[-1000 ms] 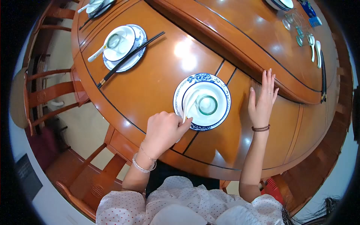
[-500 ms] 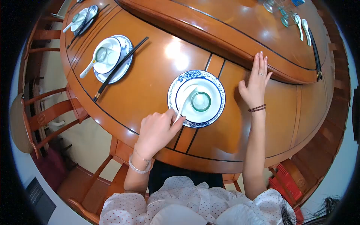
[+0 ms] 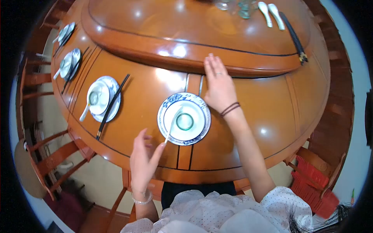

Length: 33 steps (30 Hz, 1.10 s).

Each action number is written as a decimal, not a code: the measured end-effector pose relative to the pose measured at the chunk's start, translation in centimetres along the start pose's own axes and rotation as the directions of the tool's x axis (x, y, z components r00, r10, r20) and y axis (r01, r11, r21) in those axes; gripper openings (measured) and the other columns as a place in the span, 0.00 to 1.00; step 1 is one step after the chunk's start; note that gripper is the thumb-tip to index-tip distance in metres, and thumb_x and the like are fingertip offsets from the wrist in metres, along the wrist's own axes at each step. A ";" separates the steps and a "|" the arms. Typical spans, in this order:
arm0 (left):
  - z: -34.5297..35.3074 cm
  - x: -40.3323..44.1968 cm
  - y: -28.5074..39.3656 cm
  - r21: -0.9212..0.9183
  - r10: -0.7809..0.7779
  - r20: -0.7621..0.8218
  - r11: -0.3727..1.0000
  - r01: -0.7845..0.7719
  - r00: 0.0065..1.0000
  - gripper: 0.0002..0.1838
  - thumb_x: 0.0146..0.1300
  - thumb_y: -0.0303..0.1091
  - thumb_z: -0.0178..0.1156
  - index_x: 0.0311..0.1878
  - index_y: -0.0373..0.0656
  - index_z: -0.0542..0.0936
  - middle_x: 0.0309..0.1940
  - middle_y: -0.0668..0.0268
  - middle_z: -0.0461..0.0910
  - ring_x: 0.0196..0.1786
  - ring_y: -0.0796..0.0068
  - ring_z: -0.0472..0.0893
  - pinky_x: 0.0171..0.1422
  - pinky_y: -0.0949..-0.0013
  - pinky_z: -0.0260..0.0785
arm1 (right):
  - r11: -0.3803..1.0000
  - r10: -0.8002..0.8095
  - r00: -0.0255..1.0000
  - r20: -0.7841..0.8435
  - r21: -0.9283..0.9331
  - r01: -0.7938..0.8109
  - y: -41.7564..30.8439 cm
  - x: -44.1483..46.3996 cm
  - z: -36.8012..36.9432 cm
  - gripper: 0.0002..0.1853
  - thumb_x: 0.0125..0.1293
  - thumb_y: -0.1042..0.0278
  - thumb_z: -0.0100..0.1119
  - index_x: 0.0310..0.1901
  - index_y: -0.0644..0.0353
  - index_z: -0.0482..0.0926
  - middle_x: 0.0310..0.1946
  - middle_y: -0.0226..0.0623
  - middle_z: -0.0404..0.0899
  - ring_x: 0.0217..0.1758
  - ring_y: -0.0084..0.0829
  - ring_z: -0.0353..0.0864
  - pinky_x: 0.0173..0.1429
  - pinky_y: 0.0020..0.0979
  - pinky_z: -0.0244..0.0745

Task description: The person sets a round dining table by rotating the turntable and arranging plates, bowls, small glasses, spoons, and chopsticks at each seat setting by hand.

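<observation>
My left hand [image 3: 143, 160] is open, thumb and fingers apart. Its thumb tip is right by the handle end of a white spoon [image 3: 172, 126]; whether they touch, I cannot tell. The spoon leans in a white bowl [image 3: 194, 132], beside a small greenish glass [image 3: 184, 122] standing in the bowl. Underneath is a blue-patterned plate [image 3: 168, 101]. My right hand [image 3: 220, 87] lies open, fingers stretched out, their tips on the edge of the raised round turntable [image 3: 155, 46].
Place settings with a bowl [image 3: 98, 99] and black chopsticks [image 3: 112, 106] line the left side. On the turntable are two white spoons [image 3: 265, 14], bundled black chopsticks [image 3: 294, 39] and glasses [image 3: 244, 9]. Wooden chairs [image 3: 58, 159] surround the table [image 3: 248, 151].
My left hand has let go of the spoon handle and its fingers have spread. My right hand has moved left along the turntable's edge. The camera view has turned.
</observation>
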<state>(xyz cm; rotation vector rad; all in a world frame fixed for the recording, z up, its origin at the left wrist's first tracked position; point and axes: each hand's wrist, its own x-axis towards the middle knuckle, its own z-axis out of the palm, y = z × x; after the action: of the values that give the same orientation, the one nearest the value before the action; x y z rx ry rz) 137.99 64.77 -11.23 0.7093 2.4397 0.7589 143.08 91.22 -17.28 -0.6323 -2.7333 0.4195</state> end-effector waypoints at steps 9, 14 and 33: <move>-1.0 0.3 6.3 -0.165 0.192 -0.292 0.955 -0.247 0.937 0.18 0.57 0.28 0.57 0.52 0.38 0.69 0.46 0.60 0.69 0.46 0.68 0.71 0.43 0.70 0.66 | 0.973 -0.181 0.961 0.208 0.181 0.144 -1.7 4.4 -2.7 0.24 0.53 0.68 0.50 0.54 0.62 0.69 0.49 0.50 0.73 0.48 0.42 0.76 0.49 0.36 0.72; 1.9 1.7 12.4 -0.192 0.417 -0.208 0.870 -0.455 0.885 0.15 0.58 0.24 0.53 0.49 0.39 0.70 0.41 0.61 0.74 0.43 0.73 0.74 0.42 0.74 0.65 | 0.814 -0.003 0.986 -0.170 0.572 0.101 3.5 0.8 -6.0 0.10 0.53 0.63 0.60 0.28 0.61 0.75 0.26 0.40 0.77 0.31 0.40 0.77 0.35 0.37 0.72; 29.0 19.1 35.9 0.279 0.405 -0.262 0.901 -0.333 0.876 0.18 0.55 0.40 0.59 0.41 0.34 0.73 0.35 0.51 0.73 0.40 0.52 0.75 0.42 0.58 0.70 | 0.909 0.413 0.814 -0.408 0.247 -0.337 29.5 -5.5 -13.1 0.17 0.51 0.68 0.59 0.43 0.62 0.70 0.42 0.43 0.68 0.48 0.43 0.67 0.51 0.40 0.64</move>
<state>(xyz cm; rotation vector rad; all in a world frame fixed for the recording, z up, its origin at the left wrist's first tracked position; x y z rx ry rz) 152.22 112.41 -15.54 1.2624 2.7454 0.7927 163.49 116.86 -16.81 -1.0823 -2.1017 0.5052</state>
